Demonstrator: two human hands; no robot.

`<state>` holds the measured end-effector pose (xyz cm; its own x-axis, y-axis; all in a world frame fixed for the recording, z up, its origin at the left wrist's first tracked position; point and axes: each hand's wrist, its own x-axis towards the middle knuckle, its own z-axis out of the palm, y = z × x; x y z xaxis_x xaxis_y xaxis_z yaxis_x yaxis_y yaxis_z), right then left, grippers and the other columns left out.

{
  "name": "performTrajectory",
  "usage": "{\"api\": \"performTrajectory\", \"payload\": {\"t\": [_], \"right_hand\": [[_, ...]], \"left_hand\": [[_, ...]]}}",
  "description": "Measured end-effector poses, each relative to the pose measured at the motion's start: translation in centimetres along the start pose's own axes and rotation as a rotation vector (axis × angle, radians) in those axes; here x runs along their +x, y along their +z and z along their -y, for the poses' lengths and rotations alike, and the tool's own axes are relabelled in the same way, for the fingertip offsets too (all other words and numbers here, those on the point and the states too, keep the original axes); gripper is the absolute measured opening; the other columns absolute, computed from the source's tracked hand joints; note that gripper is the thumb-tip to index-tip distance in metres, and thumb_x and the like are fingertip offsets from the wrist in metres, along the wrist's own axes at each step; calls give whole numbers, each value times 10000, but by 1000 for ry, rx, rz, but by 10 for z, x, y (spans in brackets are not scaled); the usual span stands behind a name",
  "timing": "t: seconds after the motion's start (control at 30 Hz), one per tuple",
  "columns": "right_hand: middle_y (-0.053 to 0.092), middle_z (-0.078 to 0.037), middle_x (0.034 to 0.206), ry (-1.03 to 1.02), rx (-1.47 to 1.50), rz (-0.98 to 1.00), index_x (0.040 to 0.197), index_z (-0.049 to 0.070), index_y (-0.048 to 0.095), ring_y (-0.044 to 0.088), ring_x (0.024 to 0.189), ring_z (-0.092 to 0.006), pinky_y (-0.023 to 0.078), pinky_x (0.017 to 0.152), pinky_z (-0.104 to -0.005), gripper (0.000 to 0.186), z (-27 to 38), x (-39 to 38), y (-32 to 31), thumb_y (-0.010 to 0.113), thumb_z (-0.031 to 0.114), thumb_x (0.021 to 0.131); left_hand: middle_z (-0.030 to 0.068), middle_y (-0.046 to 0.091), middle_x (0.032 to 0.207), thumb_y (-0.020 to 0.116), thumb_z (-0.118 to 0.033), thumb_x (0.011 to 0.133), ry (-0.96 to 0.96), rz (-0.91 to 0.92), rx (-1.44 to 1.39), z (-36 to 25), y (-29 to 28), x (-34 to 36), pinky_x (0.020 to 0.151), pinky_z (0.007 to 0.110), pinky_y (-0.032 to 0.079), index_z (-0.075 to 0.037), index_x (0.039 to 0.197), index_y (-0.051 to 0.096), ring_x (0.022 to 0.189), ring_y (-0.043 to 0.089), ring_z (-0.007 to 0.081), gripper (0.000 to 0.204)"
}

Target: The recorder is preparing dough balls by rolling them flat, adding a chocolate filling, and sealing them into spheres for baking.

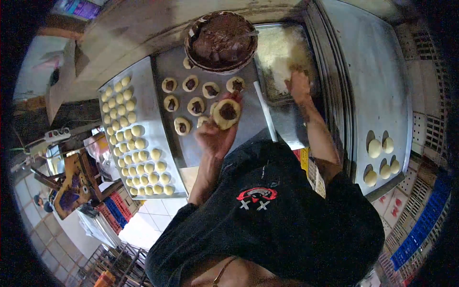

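Observation:
My left hand (217,136) holds up a flattened round of dough (221,120) with dark brown filling in its middle, gripped at the edge between fingers and thumb. Below it, several similar filled dough rounds (190,83) lie on a grey metal sheet. At the far side stands a round bowl (191,53) heaped with dark brown filling (222,40); a utensil handle sticks out at its right. My right hand (300,87) reaches over a metal tray (283,99) of pale yellowish crumbs (277,48). Its thumb points left, while the other fingertips are hard to make out.
On the left, a metal tray (107,138) carries rows of pale dough balls (136,130). A long tray (366,62) at the right bears several more dough balls (374,148). A pale narrow stick (266,111) lies beside the crumb tray. Plastic crates (420,225) stand lower right.

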<state>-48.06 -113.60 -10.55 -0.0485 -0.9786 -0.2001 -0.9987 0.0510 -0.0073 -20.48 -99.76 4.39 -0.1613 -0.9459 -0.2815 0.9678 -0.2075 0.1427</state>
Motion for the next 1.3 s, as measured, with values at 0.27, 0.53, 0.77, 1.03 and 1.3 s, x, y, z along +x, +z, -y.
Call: {"api": "performTrajectory", "payload": {"t": [0.27,0.53,0.77,1.03,1.3], "right_hand": [[684,-124,942,-169,564,-227,986,56,687,657,826,-305,535,756,-372,274,-36,-3,15,719,167,739],[680,-177,1029,-72,1226,-297,1026,0,673,662,933,-290,515,852,-335,233,19,-29,-45,658,156,853],[642,-223,1116,-127,1012,-430,1296,71,535,646,986,-333,500,878,-392,416,44,-33,-40,582,187,899],[681,-33,925,77,1498,-192,1112,50,682,611,817,-115,502,747,-260,300,-2,-9,-34,730,93,819],[693,-82,894,44,1358,-186,1000,-9,690,640,766,-139,509,740,-283,204,9,-30,-49,731,54,810]], "left_hand": [[197,580,1142,485,-166,793,-223,-231,193,65,-23,128,1040,418,413,84,1172,509,1122,549,380,455],[131,647,1056,492,-128,914,-179,-46,1010,98,-73,181,789,376,508,15,1175,553,899,619,213,304],[81,639,1016,459,-216,983,216,392,2220,98,-59,195,874,299,468,11,1169,559,950,591,167,309],[77,640,1053,549,-12,911,-95,100,1162,90,-50,201,824,281,497,-6,1206,548,937,604,150,295],[65,637,1050,538,-1,853,-110,332,1235,93,-54,210,794,294,511,-55,1195,570,921,613,162,348]]}}
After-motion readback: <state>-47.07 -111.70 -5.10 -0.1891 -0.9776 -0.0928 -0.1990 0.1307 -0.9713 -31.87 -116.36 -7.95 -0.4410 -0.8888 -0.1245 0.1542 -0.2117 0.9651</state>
